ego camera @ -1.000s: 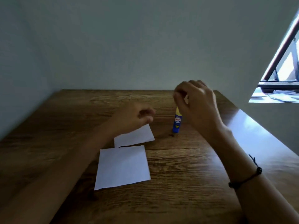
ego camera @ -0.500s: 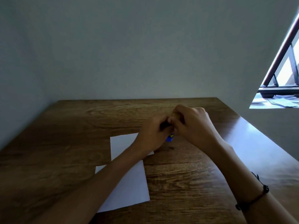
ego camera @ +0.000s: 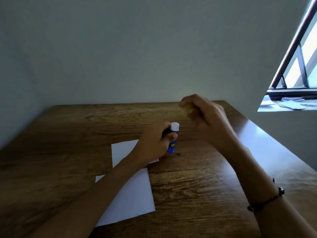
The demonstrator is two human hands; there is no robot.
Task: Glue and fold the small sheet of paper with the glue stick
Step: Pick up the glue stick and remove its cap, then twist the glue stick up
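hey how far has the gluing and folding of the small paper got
Done: the cap is off the glue stick, held in the right hand. In hand: the left hand grips the stick upright, white tip exposed. Left: the small sheet lies flat and unfolded beside the larger sheet; gluing and folding remain.

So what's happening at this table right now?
A person is getting a glue stick ready. The left hand grips its blue body, white tip showing, while the right hand holds the yellow cap off to the side. Two white paper sheets, a small sheet and a larger sheet, lie on the wooden table, not yet glued.
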